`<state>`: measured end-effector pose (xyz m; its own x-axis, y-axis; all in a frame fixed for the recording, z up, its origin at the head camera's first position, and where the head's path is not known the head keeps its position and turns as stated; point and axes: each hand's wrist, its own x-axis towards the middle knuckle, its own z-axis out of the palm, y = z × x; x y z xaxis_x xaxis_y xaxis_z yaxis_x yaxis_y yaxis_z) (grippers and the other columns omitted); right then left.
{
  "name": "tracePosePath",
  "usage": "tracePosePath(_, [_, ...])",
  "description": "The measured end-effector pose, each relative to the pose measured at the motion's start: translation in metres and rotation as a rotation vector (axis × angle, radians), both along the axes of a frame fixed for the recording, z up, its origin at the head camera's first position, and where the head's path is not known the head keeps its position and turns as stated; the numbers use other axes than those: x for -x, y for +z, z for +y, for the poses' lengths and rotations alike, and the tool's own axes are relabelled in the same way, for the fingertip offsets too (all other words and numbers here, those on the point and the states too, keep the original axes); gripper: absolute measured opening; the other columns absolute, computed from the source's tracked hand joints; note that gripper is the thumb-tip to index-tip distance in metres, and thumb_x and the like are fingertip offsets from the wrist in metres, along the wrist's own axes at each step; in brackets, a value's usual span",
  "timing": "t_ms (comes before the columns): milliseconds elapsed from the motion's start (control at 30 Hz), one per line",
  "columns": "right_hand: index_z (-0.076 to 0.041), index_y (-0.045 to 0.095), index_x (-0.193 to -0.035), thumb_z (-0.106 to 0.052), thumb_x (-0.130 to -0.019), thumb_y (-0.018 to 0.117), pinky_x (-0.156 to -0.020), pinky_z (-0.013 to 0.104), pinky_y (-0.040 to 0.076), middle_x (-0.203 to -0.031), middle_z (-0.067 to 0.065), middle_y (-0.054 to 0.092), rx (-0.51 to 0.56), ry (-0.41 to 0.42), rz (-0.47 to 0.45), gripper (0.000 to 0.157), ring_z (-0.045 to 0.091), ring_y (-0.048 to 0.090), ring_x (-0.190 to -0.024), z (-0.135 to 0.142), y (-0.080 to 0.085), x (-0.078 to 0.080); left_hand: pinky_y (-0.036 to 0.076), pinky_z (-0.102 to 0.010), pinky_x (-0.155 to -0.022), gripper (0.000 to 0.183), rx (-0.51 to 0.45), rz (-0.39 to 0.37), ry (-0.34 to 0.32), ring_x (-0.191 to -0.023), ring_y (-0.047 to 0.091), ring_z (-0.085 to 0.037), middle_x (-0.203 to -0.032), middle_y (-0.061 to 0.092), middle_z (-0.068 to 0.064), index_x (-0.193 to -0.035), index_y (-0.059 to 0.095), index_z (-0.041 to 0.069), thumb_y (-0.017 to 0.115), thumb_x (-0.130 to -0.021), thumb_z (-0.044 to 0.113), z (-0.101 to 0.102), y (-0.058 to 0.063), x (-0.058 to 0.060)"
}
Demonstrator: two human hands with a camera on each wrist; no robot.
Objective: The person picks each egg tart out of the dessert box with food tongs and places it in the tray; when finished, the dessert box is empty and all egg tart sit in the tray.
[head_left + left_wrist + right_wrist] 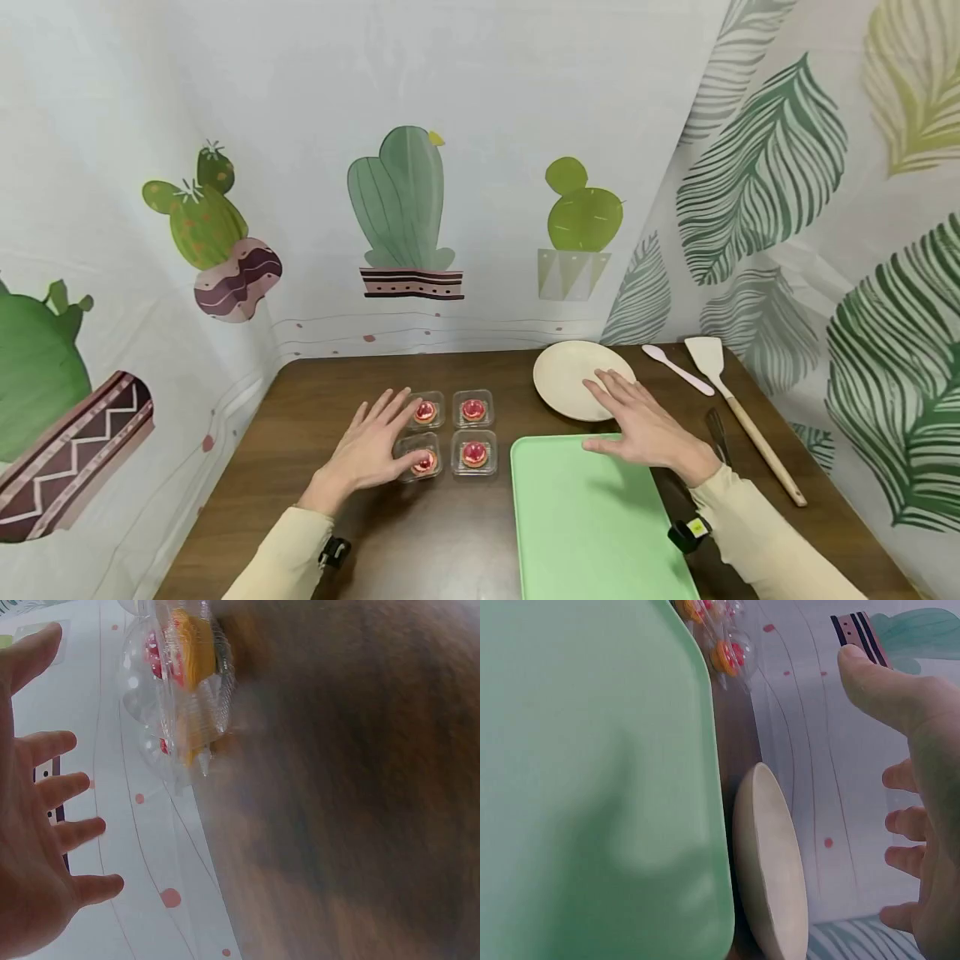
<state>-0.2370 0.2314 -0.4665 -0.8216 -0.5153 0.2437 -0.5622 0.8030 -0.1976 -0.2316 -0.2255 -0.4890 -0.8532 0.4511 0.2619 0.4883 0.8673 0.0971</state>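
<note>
Two hands [367,454] [645,425] aloft, tarts [474,453] — gap — tray edge [517,508]

Green tray [577,529], cream plate [566,379], red-topped tarts [474,453]

The boxes [474,452] look clear, glossy plastic; the tray [596,525], smooth, matt plastic; the worktop [442,537], wood-grained (faintly shiny); the spatula handle [765,451], pale wood.

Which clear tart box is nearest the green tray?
The front right box, beside the green tray; the rear right box sits farther back, the two left boxes farther left.
</note>
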Motion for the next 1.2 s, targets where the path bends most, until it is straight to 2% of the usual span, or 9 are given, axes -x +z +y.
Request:
tracePosePath(133, [-0.009, 0.034, -0.151, -0.063, -0.083, 0.064, -0.111, 0.057, 0.032, -0.155, 0.021, 0.033, 0.057, 0.045, -0.005, 0.092, 0.039, 0.031, -0.142, -0.009, 0.001, 0.006, 0.022, -0.065, -0.114, 0.086, -0.006, -0.029, -0.007, -0.148, 0.023, -0.029, -0.161, 0.026, -0.002, -0.153, 0.034, 0.021, 0.059, -0.084, 0.066, 0.003, 0.0, 0.005])
tracePosePath(233, [-0.011, 0.034, -0.152, -0.063, -0.084, 0.064, -0.109, 0.054, 0.037, -0.155, 0.017, 0.033, 0.11, 0.06, -0.061, 0.091, 0.036, 0.032, -0.143, -0.018, 0.002, 0.011, 0.021, -0.062, -0.116, 0.086, -0.014, -0.047, -0.012, -0.148, 0.022, -0.026, -0.161, 0.026, -0.002, -0.153, 0.034, 0.02, 0.06, -0.084, 0.065, 0.006, 0.0, 0.01])
tracePosePath(367, [-0.01, 0.034, -0.152, -0.063, -0.085, 0.062, -0.111, 0.052, 0.036, -0.157, 0.015, 0.032, 0.143, 0.079, -0.135, 0.09, 0.033, 0.032, -0.143, -0.029, 0.002, 0.019, 0.021, -0.061, -0.116, 0.086, -0.027, -0.062, -0.031, -0.148, 0.023, -0.027, -0.16, 0.029, -0.003, -0.152, 0.035, 0.018, 0.061, -0.084, 0.064, 0.012, -0.001, 0.016])
tracePosePath(533, [-0.008, 0.033, -0.152, -0.063, -0.086, 0.061, -0.114, 0.05, 0.033, -0.156, 0.015, 0.034, 0.145, 0.106, -0.176, 0.09, 0.031, 0.033, -0.143, -0.045, 0.0, 0.032, 0.022, -0.06, -0.116, 0.086, -0.023, -0.08, -0.052, -0.148, 0.024, -0.028, -0.158, 0.033, -0.006, -0.152, 0.036, 0.017, 0.063, -0.084, 0.062, 0.019, 0.001, 0.025])
tracePosePath(733, [-0.002, 0.036, -0.149, -0.059, -0.088, 0.061, -0.112, 0.051, 0.035, -0.152, 0.021, 0.038, 0.17, 0.16, -0.192, 0.087, 0.034, 0.037, -0.141, -0.061, -0.003, 0.046, 0.022, -0.057, -0.118, 0.087, -0.01, -0.129, -0.08, -0.148, 0.024, -0.029, -0.158, 0.032, -0.007, -0.152, 0.035, 0.014, 0.061, -0.085, 0.063, 0.029, 0.004, 0.034])
tracePosePath(967, [-0.009, 0.038, -0.149, -0.057, -0.089, 0.061, -0.111, 0.047, 0.039, -0.15, 0.012, 0.044, 0.209, 0.149, -0.249, 0.08, 0.029, 0.042, -0.138, -0.079, -0.009, 0.057, 0.02, -0.054, -0.119, 0.081, 0.024, -0.174, -0.102, -0.148, 0.023, -0.027, -0.158, 0.032, -0.006, -0.15, 0.04, 0.014, 0.062, -0.086, 0.06, 0.034, 0.003, 0.04])
tracePosePath(1200, [-0.003, 0.044, -0.144, -0.049, -0.092, 0.062, -0.105, 0.046, 0.045, -0.142, 0.015, 0.052, 0.219, 0.163, -0.257, 0.071, 0.031, 0.053, -0.128, -0.09, -0.017, 0.069, 0.022, -0.047, -0.12, 0.081, 0.038, -0.177, -0.13, -0.146, 0.027, -0.027, -0.155, 0.037, -0.01, -0.149, 0.04, 0.011, 0.063, -0.086, 0.057, 0.037, -0.001, 0.049])
